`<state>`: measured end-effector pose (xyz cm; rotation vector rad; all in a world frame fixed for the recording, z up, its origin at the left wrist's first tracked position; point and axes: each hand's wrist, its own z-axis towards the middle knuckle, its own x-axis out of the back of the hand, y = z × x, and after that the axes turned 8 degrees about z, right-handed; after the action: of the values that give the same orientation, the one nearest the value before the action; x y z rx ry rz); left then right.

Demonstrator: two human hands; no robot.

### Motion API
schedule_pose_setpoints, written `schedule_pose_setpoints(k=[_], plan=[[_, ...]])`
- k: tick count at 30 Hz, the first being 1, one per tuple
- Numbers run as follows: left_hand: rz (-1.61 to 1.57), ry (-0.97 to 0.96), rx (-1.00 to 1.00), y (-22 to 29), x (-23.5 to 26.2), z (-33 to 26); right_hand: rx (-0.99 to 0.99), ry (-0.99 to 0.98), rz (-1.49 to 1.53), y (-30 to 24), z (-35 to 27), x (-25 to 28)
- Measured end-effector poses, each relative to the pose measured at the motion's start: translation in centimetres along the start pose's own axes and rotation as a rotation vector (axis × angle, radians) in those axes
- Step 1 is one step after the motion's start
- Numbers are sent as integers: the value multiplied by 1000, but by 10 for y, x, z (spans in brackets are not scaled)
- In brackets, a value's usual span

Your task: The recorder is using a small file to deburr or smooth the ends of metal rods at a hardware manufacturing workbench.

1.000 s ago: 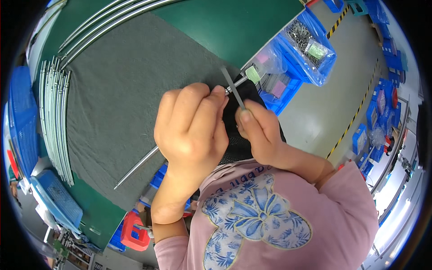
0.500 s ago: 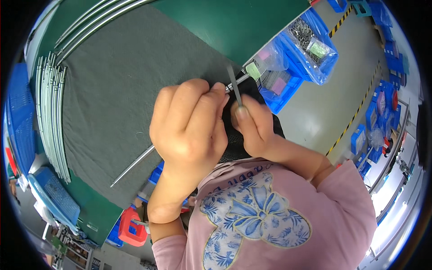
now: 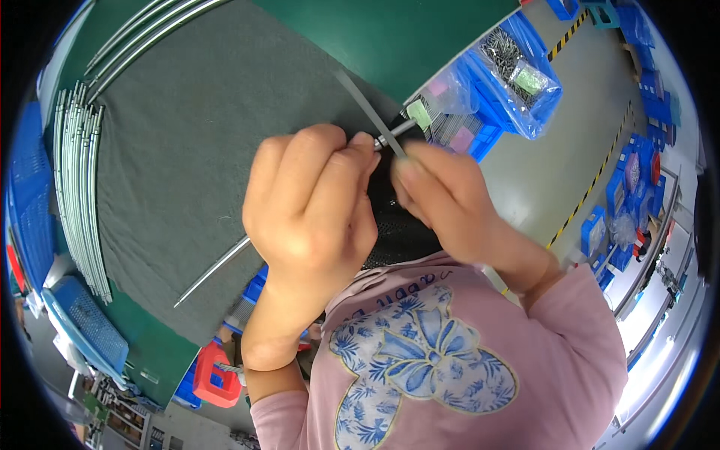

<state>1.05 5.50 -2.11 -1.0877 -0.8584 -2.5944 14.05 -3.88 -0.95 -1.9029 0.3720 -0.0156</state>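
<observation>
My left hand (image 3: 311,206) is closed around a long thin metal rod (image 3: 210,271) that slants down to the left over a dark grey mat (image 3: 187,142); the rod's tip shows just past my fingers. My right hand (image 3: 442,199) pinches a thin grey strip (image 3: 367,112) that sticks up and to the left, right beside the rod's tip. Both hands meet at the mat's near edge, above my pink sleeves.
A bundle of long metal rods (image 3: 79,195) lies along the mat's left side on the green table (image 3: 390,37). Blue bins (image 3: 517,75) with small parts in plastic bags stand at the right. More blue crates (image 3: 82,322) and a red object (image 3: 217,379) sit below the table.
Both hands stayed together at the rod's tip. The grey strip now tilts further to the left, and the rod shifted slightly in my left hand.
</observation>
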Motion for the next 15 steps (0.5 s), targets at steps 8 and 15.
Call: schedule_pose_setpoints(k=[8,15], plan=[[4,-5,-8,-1,-2,0,-244,-61,121,-6,-3,4],[5,-8,-11,0,-1,0,226,49,-42,20,12,-7]])
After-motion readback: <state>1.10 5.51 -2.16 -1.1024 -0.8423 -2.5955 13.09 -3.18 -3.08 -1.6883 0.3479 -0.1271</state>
